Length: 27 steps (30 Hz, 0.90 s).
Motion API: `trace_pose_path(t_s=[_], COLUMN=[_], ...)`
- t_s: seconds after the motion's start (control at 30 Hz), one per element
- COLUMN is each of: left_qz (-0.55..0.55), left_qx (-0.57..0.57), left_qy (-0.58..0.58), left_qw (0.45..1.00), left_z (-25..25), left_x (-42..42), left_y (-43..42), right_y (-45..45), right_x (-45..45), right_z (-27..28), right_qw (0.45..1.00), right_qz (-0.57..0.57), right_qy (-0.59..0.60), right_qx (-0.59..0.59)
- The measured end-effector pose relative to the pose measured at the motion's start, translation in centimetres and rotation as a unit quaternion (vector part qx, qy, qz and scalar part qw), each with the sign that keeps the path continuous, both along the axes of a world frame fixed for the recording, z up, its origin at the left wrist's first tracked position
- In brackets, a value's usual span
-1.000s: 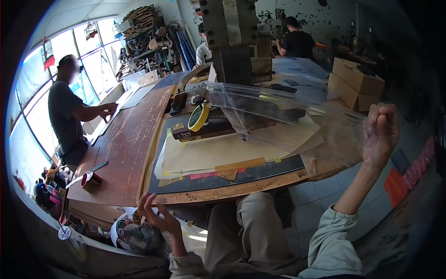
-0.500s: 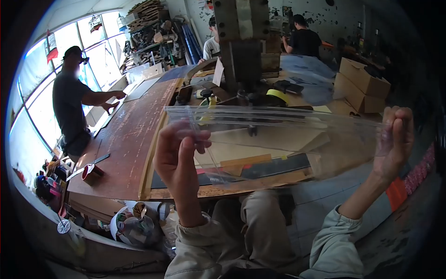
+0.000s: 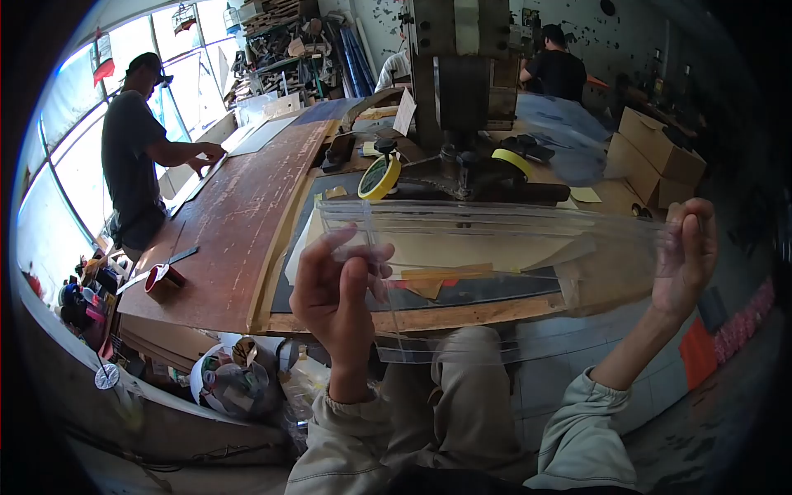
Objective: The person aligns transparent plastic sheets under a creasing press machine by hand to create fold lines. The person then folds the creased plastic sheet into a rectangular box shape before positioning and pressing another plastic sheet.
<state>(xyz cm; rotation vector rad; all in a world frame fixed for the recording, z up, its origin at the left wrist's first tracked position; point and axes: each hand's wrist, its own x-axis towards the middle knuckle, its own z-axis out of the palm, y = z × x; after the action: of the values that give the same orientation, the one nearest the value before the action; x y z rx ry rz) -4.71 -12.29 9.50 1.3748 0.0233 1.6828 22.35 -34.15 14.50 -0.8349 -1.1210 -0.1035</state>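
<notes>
A see-through plastic sheet (image 3: pixel 610 276) is stretched between my two hands above the near edge of the work table. Several layered strips or folds run along its top edge, and its lower part hangs over my knees. My left hand (image 3: pixel 334 293) grips the sheet's left end, thumb against bent fingers, beside a vertical seam or fold. At the right end, my right hand (image 3: pixel 686 256) pinches the upper corner with curled fingers. Behind the sheet, pale paper (image 3: pixel 478 247) and an orange-brown strip (image 3: pixel 445 271) show through on a dark mat (image 3: pixel 528 286).
A heavy metal machine column (image 3: pixel 462 91) rises from the table behind the sheet. Yellow tape rolls (image 3: pixel 380 177) lie near its base. Cardboard boxes (image 3: pixel 660 157) stand at right, a red container (image 3: pixel 163 280) at left. One person (image 3: pixel 132 157) works at the left table edge; another (image 3: pixel 557 70) is at the back.
My right hand has come slightly left and down, closer to my left hand. The sheet's lower edge hangs lower. The camera view has shifted a little.
</notes>
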Motion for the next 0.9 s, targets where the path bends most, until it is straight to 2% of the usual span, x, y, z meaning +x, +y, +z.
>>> trace_pose_path(t_s=[0.1, 0.13, 0.23, 0.33, 0.67, 0.9], left_qz=[0.026, 0.032, 0.060, 0.086, 0.094, 0.091], left_qx=[-0.026, -0.033, -0.085, -0.089, -0.117, -0.140], left_qy=[-0.010, -0.012, -0.005, 0.035, 0.067, 0.135], left_qw=[0.999, 0.999, 0.995, 0.992, 0.986, 0.977], left_z=[-1.5, -2.2, -3.8, -5.3, -7.0, -6.9], left_x=[0.5, 0.5, 0.6, 0.3, -0.9, -0.1], left_y=[1.6, 2.2, 3.7, 5.0, 5.7, 6.1], right_y=[2.2, 2.7, 4.0, 4.8, 5.4, 6.9], right_x=[-1.5, -1.6, -2.0, -3.8, -5.5, -3.7], right_z=[-0.8, -1.4, -4.3, -6.4, -8.0, -9.4], right_qw=[0.996, 0.988, 0.980, 0.973, 0.977, 0.958], right_qz=[0.039, 0.110, 0.107, 0.059, 0.079, 0.057], right_qy=[0.078, 0.102, 0.090, 0.132, 0.131, 0.180], right_qx=[-0.008, -0.039, -0.143, -0.178, -0.151, -0.216])
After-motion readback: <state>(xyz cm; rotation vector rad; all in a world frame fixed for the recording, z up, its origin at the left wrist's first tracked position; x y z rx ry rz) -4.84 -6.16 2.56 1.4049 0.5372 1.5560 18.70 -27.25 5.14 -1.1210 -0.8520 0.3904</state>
